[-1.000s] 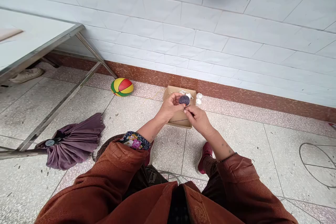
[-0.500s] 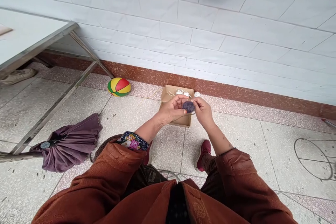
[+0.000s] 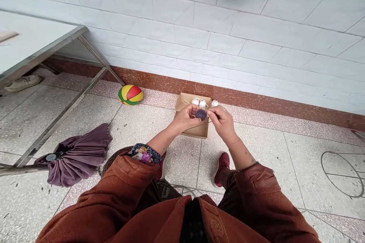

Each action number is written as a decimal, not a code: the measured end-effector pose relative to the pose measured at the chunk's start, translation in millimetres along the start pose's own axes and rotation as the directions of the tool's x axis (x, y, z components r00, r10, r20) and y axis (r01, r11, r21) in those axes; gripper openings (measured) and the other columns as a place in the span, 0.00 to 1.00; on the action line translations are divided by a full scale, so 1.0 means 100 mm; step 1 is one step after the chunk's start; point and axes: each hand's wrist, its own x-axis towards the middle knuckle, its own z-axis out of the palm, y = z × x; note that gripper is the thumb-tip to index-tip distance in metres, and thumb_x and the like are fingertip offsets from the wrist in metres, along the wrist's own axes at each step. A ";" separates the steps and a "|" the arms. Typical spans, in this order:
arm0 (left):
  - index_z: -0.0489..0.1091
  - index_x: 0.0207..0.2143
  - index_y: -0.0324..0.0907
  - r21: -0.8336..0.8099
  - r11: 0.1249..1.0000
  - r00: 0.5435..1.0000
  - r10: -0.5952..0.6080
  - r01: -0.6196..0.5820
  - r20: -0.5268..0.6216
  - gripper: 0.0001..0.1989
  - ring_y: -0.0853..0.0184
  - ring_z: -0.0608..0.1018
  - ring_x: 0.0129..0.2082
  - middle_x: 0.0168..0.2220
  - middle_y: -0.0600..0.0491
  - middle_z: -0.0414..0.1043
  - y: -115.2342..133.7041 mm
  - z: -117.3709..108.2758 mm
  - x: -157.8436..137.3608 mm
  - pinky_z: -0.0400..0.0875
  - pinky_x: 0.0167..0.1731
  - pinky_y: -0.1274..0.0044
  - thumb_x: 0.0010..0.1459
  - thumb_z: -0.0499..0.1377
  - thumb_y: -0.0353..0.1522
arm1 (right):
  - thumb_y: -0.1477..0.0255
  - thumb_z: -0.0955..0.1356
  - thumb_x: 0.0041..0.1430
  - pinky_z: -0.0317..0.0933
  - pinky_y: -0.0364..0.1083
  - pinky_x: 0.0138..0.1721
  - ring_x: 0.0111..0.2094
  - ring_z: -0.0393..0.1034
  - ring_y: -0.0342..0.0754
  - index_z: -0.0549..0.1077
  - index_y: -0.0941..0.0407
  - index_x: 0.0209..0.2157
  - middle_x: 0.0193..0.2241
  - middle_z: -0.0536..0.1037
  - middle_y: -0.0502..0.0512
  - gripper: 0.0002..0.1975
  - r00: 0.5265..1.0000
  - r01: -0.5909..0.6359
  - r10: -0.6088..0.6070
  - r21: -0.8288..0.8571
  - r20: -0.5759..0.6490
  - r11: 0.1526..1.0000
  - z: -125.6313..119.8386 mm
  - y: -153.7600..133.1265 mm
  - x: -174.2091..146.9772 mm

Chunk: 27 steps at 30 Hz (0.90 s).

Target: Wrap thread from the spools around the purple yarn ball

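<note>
A small dark purple-grey ball of yarn is held in the fingers of my left hand. Just to its right, my right hand is closed in a pinch on a thin strand of the same dark yarn. Both hands are above an open cardboard box on the floor, and they hide part of it. White yarn balls with loose strands lie at the box's far side. Another white ball is by its right edge.
A red, yellow and green ball lies by the wall. On the left are a metal-framed table, a folded purple umbrella and another person's shoe. A wire ring frame lies on the floor at right.
My right hand has drawn a little to the right, away from the dark yarn ball. The ball has shifted slightly left with my left hand.
</note>
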 end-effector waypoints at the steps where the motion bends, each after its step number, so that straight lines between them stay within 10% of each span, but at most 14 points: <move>1: 0.75 0.43 0.43 -0.014 1.000 0.999 -0.015 0.016 0.050 0.22 0.67 0.78 0.41 0.41 0.54 0.80 0.01 0.01 -0.02 0.71 0.48 0.71 0.45 0.76 0.30 | 0.60 0.69 0.73 0.70 0.53 0.45 0.38 0.75 0.54 0.79 0.50 0.36 0.35 0.82 0.55 0.12 0.999 -0.030 0.030 -0.001 -0.037 1.000 0.00 0.06 0.03; 8: 0.76 0.43 0.44 -0.317 0.948 1.000 -0.001 0.009 0.025 0.23 0.67 0.79 0.41 0.42 0.53 0.80 0.02 0.03 0.01 0.72 0.45 0.73 0.45 0.77 0.33 | 0.64 0.66 0.72 0.69 0.50 0.41 0.36 0.74 0.53 0.76 0.51 0.37 0.34 0.80 0.55 0.09 0.984 -0.156 0.160 -0.054 0.083 0.986 0.29 0.31 -0.10; 16: 0.75 0.43 0.42 -0.184 0.983 0.972 -0.033 -0.011 -0.233 0.22 0.68 0.81 0.42 0.42 0.53 0.81 -0.15 -0.07 0.16 0.73 0.52 0.70 0.46 0.75 0.28 | 0.62 0.66 0.77 0.72 0.51 0.45 0.39 0.77 0.52 0.80 0.51 0.40 0.35 0.82 0.55 0.13 0.923 0.140 -0.143 0.034 0.358 0.990 0.31 -0.09 -0.25; 22: 0.74 0.42 0.42 -0.074 0.997 0.995 -0.016 0.008 -0.103 0.21 0.67 0.81 0.42 0.42 0.53 0.81 -0.15 -0.06 0.12 0.73 0.51 0.70 0.47 0.76 0.29 | 0.55 0.68 0.76 0.72 0.51 0.43 0.38 0.77 0.52 0.81 0.50 0.41 0.36 0.83 0.54 0.16 1.000 0.023 -0.022 0.136 -0.010 0.991 -0.03 -0.12 -0.04; 27: 0.77 0.44 0.42 -0.148 0.988 0.971 -0.012 0.049 0.240 0.21 0.66 0.80 0.42 0.42 0.51 0.81 -0.07 -0.01 0.01 0.72 0.50 0.69 0.49 0.77 0.32 | 0.51 0.69 0.73 0.68 0.49 0.41 0.36 0.73 0.51 0.79 0.51 0.38 0.34 0.80 0.52 0.19 0.969 -0.132 0.154 0.120 -0.196 0.984 -0.12 0.12 0.10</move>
